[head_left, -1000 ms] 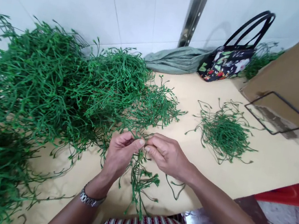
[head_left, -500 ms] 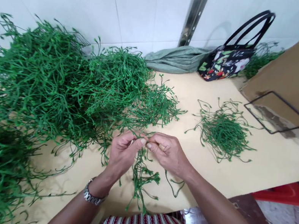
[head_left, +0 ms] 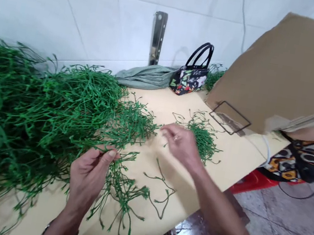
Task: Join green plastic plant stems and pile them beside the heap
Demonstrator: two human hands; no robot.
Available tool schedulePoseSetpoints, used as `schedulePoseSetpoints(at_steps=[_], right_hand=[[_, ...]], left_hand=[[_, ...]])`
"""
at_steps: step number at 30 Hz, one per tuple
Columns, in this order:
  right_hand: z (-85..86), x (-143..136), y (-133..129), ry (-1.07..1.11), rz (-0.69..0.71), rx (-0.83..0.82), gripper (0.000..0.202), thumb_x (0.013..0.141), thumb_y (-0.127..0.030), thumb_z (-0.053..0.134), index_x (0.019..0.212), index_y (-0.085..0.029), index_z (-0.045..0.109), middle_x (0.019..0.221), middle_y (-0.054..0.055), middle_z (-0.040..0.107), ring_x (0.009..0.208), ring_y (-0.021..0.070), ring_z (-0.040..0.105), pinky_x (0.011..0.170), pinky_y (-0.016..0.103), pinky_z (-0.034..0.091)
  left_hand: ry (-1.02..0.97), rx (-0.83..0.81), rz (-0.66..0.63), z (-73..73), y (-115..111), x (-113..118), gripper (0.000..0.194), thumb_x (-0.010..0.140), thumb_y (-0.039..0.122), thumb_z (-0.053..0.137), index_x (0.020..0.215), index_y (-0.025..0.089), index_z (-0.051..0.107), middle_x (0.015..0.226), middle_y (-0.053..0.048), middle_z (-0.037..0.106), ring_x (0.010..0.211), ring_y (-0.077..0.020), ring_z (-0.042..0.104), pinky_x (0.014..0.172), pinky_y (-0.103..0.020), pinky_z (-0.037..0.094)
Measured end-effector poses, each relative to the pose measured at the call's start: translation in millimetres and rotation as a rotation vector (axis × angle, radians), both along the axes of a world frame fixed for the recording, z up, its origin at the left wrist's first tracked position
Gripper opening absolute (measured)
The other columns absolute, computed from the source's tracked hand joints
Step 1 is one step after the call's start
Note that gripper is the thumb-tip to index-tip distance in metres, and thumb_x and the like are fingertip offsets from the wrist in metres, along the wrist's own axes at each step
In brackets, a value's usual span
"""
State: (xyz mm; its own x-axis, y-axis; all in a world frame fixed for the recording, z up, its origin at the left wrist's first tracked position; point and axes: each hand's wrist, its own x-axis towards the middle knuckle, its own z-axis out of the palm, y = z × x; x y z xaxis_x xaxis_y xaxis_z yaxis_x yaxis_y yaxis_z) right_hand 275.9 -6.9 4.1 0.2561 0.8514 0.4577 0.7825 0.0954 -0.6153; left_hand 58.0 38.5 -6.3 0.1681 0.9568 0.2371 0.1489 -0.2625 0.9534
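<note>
My left hand (head_left: 89,174) pinches a thin bunch of green stems between thumb and fingers, over a small loose group of stems (head_left: 124,192) near the table's front edge. My right hand (head_left: 181,144) is raised between the small middle heap (head_left: 133,121) and the round pile (head_left: 201,139) on the right. Its fingers are closed together at the tips; what they hold, if anything, is too small to name. Several stray stems (head_left: 163,191) lie below it. A large heap of green stems (head_left: 33,112) fills the left side.
Against the wall stand a floral bag (head_left: 189,79) and a grey-green cloth (head_left: 146,76). A big cardboard sheet (head_left: 274,73) with a black wire frame (head_left: 229,118) leans at right. Behind it shows part of a person in patterned clothing (head_left: 298,160). A red stool (head_left: 255,182) stands below.
The view has turned right. My hands, formerly together, have parted: the right has moved away toward the round pile, while the left keeps its pinch on stems.
</note>
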Motion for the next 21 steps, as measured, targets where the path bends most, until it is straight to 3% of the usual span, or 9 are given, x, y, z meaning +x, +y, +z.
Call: schedulePoseSetpoints(at_steps=[2, 4, 7, 9, 11, 13, 16, 18, 21], right_hand=[[0.5, 40, -7, -0.215, -0.245, -0.012, 0.023, 0.081, -0.019, 0.042, 0.081, -0.017, 0.064, 0.083, 0.007, 0.066, 0.076, 0.0172, 0.059, 0.069, 0.028, 0.043], [-9.1, 78, -13, -0.437, -0.421, -0.138, 0.024, 0.08, -0.017, 0.041, 0.078, -0.015, 0.064, 0.085, 0.011, 0.065, 0.082, 0.0222, 0.058, 0.071, 0.032, 0.04], [-28.6, 112, -16, -0.671, -0.52, -0.392, 0.021, 0.078, -0.021, 0.046, 0.071, -0.014, 0.065, 0.084, 0.016, 0.065, 0.085, 0.0303, 0.057, 0.071, 0.04, 0.037], [-34.3, 110, -18, -0.692, -0.515, -0.367, 0.02, 0.078, -0.022, 0.047, 0.078, -0.015, 0.066, 0.091, 0.017, 0.064, 0.091, 0.0335, 0.055, 0.074, 0.043, 0.036], [-31.6, 87, -18, -0.575, -0.38, -0.197, 0.021, 0.08, -0.023, 0.047, 0.089, -0.016, 0.065, 0.096, 0.016, 0.064, 0.094, 0.0312, 0.055, 0.078, 0.043, 0.038], [-23.4, 47, -17, -0.34, -0.084, -0.055, 0.022, 0.082, -0.025, 0.048, 0.094, -0.016, 0.065, 0.095, 0.013, 0.064, 0.091, 0.0253, 0.057, 0.081, 0.039, 0.041], [-12.1, -21, -14, 0.049, 0.465, -0.179, 0.021, 0.086, -0.028, 0.047, 0.095, -0.02, 0.065, 0.092, 0.008, 0.065, 0.086, 0.0184, 0.058, 0.075, 0.033, 0.045], [-10.3, -57, -12, 0.166, 0.622, -0.243, 0.02, 0.086, -0.03, 0.05, 0.093, -0.019, 0.065, 0.087, 0.007, 0.064, 0.082, 0.0173, 0.057, 0.073, 0.032, 0.046], [-16.3, -85, -10, 0.306, 0.688, -0.296, 0.016, 0.084, -0.026, 0.053, 0.08, -0.016, 0.064, 0.077, 0.004, 0.061, 0.073, 0.0144, 0.056, 0.068, 0.028, 0.045]], left_hand=[[-0.132, -0.157, 0.004, 0.1, 7, 1, 0.011, 0.072, 0.026, 0.063, 0.073, 0.016, 0.066, 0.06, 0.001, 0.063, 0.059, -0.0113, 0.057, 0.059, -0.022, 0.046], [-0.24, -0.28, -0.001, -1.0, 13, 1, 0.012, 0.068, 0.026, 0.065, 0.071, 0.014, 0.066, 0.057, 0.001, 0.062, 0.053, -0.0101, 0.055, 0.055, -0.021, 0.044], [-0.303, -0.382, -0.031, -1.7, 18, -3, 0.013, 0.063, 0.024, 0.067, 0.068, 0.012, 0.066, 0.057, 0.0, 0.063, 0.05, -0.0091, 0.053, 0.052, -0.021, 0.042], [-0.302, -0.399, -0.042, -0.7, 18, -4, 0.012, 0.062, 0.022, 0.067, 0.068, 0.012, 0.066, 0.058, -0.001, 0.063, 0.05, -0.0088, 0.053, 0.052, -0.021, 0.041], [-0.308, -0.389, -0.062, 0.5, 16, -4, 0.011, 0.063, 0.021, 0.067, 0.068, 0.012, 0.067, 0.057, -0.001, 0.063, 0.05, -0.009, 0.053, 0.053, -0.022, 0.041], [-0.336, -0.369, -0.097, 1.3, 14, -3, 0.01, 0.065, 0.021, 0.067, 0.069, 0.012, 0.068, 0.055, -0.001, 0.063, 0.051, -0.0096, 0.054, 0.055, -0.023, 0.042], [-0.377, -0.332, -0.142, 1.5, 11, 1, 0.008, 0.065, 0.019, 0.068, 0.071, 0.014, 0.07, 0.056, -0.001, 0.064, 0.054, -0.0101, 0.056, 0.059, -0.023, 0.044], [-0.399, -0.311, -0.155, 1.5, 10, 3, 0.007, 0.065, 0.018, 0.069, 0.071, 0.015, 0.071, 0.061, -0.001, 0.066, 0.057, -0.01, 0.057, 0.06, -0.023, 0.045], [-0.446, -0.303, -0.166, 2.8, 7, 5, 0.006, 0.064, 0.018, 0.071, 0.069, 0.016, 0.072, 0.068, -0.002, 0.068, 0.058, -0.0093, 0.058, 0.059, -0.022, 0.046]])
